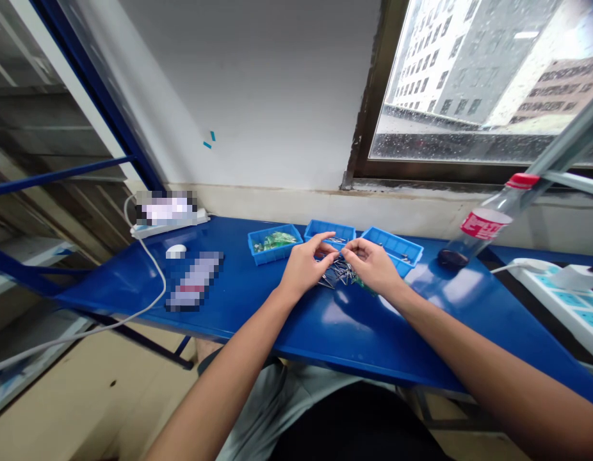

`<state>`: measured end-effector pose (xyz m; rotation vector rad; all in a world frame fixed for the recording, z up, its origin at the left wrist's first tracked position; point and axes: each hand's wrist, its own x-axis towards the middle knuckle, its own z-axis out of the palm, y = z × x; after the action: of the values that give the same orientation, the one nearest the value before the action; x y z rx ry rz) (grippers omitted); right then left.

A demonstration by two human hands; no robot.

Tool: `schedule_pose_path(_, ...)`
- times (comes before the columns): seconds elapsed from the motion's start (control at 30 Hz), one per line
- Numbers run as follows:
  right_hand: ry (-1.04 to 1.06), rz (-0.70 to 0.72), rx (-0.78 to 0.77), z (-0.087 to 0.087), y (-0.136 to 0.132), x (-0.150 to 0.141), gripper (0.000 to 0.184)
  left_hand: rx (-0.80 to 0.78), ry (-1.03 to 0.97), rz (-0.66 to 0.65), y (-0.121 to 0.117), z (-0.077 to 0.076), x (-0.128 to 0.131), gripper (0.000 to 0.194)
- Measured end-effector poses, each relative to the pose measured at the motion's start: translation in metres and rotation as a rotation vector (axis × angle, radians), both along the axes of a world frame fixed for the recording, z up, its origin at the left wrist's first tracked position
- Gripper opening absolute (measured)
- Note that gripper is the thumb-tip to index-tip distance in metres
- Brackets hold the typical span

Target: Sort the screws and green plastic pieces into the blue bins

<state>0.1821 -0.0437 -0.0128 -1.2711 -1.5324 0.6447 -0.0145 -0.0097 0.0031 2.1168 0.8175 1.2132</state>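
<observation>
Head view: mid-frame, green pieces in a blue bin; just right of centre, left hand, slim metal pieces heaped on the table (likely light, stiff, slippery; best pinched mid-shaft), then right hand; fingertips of both bent inward, any grip impossible to tell.

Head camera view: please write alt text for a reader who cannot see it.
A person's left hand and right hand are close together over loose metal pieces on a blue table. Three blue trays are beyond them; a red-capped bottle is at right.
</observation>
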Motion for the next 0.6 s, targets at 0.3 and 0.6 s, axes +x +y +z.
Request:
schedule_pose_path(0.3,-0.058,0.117,-0.016,0.006,-0.006,-0.005,0.029,-0.193,-0.200,-0.025,0.002,-0.002,0.000,0.057)
schedule_pose_path(0.6,-0.129,0.084,0.019,0.009,-0.008,-0.006,0.029,-0.221,-0.156,-0.027,0.006,-0.004,0.001,0.036)
